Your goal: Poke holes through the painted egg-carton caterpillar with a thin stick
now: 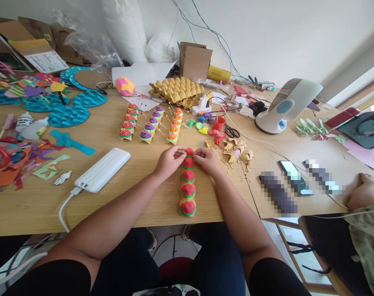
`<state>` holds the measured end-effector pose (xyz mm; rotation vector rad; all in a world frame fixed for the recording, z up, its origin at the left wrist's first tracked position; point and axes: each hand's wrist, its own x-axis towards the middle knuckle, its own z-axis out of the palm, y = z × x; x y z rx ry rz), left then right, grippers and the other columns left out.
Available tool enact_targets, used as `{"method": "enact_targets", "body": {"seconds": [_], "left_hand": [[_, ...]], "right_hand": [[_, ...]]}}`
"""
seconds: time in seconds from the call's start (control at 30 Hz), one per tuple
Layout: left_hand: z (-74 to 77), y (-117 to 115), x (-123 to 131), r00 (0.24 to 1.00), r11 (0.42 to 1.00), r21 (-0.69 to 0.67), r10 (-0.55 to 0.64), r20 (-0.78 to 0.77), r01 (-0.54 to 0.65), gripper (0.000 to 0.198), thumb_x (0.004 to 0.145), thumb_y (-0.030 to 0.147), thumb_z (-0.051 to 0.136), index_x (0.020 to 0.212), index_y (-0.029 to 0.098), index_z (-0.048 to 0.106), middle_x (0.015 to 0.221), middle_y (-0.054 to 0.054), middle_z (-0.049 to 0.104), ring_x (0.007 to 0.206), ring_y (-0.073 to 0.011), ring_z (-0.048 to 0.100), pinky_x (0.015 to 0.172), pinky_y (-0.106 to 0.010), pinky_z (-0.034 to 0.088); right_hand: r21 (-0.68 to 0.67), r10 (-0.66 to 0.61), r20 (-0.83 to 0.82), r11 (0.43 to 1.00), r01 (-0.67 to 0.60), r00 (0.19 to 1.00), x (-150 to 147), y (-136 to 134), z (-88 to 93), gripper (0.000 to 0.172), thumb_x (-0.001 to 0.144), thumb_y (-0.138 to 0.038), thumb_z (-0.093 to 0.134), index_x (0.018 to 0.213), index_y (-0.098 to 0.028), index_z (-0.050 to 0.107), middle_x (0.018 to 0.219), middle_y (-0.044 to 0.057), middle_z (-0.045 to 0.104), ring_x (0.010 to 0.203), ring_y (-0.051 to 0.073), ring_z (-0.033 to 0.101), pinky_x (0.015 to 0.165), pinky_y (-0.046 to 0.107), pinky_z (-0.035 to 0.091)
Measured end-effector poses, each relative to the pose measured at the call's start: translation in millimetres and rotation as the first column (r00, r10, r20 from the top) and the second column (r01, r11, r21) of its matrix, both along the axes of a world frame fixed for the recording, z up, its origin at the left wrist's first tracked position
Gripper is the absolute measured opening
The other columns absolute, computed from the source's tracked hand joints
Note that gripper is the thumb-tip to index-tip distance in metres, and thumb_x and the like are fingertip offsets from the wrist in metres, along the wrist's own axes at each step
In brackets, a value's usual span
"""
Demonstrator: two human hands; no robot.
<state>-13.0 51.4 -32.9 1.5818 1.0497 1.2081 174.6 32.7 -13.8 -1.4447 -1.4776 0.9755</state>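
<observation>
A strip of egg-carton cups (187, 190), each topped with red clay and rimmed in green, lies lengthwise in front of me. My left hand (172, 161) is closed at its far end, fingertips pinching the left side of the last cup. On the opposite side, my right hand (209, 161) is closed too, its fingertips against the same cup. A thin blue stick (201, 144) pokes up from the right fingers; its lower part is hidden. Beyond my hands stand decorated strips in red (128, 122), purple (152, 124) and orange (175, 126), with pins sticking out.
Right of my hands lie carton scraps (236, 149), black scissors (232, 131) and a red cup (218, 123). A white fan (287, 105) stands farther right, near phones (295, 177) and another person's hand (366, 191). A white power bank (103, 169) is at left; egg trays (176, 91) sit behind.
</observation>
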Motion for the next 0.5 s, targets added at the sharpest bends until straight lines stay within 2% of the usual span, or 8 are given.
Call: {"method": "enact_targets", "body": {"seconds": [0.23, 0.5], "left_hand": [[0.1, -1.9, 0.5, 0.999, 1.000, 0.008, -0.008, -0.042, 0.009, 0.024, 0.082, 0.025, 0.070, 0.105, 0.020, 0.075, 0.101, -0.008, 0.078, 0.087, -0.0186, 0.071, 0.079, -0.030, 0.055], [-3.9, 0.0, 0.2, 0.998, 1.000, 0.006, -0.009, -0.059, 0.010, 0.023, 0.081, 0.024, 0.070, 0.103, 0.021, 0.076, 0.098, -0.006, 0.078, 0.085, -0.0186, 0.071, 0.076, -0.029, 0.054]], "right_hand": [[0.002, 0.002, 0.060, 1.000, -0.002, 0.998, 1.6, -0.8, 3.9, 0.013, 0.074, -0.033, 0.067, 0.076, -0.021, 0.070, 0.063, -0.004, 0.057, 0.061, 0.012, 0.045, 0.059, 0.026, 0.036], [-0.012, -0.008, 0.091, 1.000, 0.009, 0.996, 1.2, -0.6, 3.9, 0.009, 0.073, -0.030, 0.066, 0.073, -0.022, 0.069, 0.066, -0.003, 0.060, 0.063, 0.013, 0.049, 0.062, 0.027, 0.039]]}}
